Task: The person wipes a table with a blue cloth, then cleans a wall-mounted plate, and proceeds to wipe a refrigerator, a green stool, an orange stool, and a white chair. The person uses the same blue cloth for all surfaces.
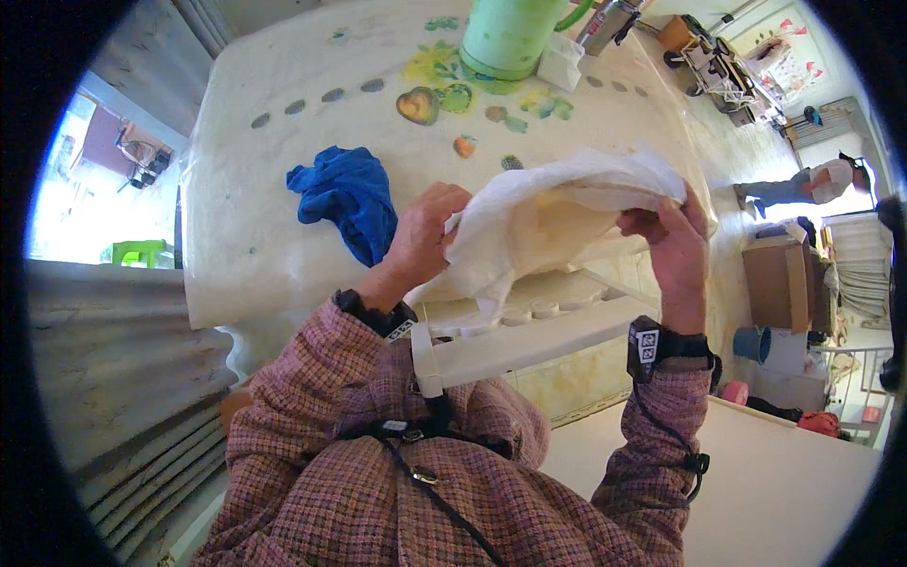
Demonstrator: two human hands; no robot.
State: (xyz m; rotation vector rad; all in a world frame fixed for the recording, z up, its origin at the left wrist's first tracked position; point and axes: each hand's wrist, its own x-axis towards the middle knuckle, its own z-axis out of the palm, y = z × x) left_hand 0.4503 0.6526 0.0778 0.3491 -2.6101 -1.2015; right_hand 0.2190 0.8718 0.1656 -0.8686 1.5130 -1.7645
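My left hand [421,230] grips one side of a white cloth [485,220]. The other side is pinched between the thumb and fingers of my right hand [673,244]. Between my hands the cloth bows upward, and its inner face looks yellowish. I cannot tell whether it is joined to the table cover [248,212]. Just left of my left hand a crumpled blue cloth [347,198] lies on the table. Below the white cloth, close to my body, a white drawer-like frame [538,344] juts out. Several round white shapes show inside it, partly hidden by the cloth.
A green jug [510,35], a white tissue packet [563,60] and a metal flask [606,28] stand at the table's far side. To the right are a cardboard box [776,283], a blue bucket [751,344], a folding cart [730,78] and another person [808,184].
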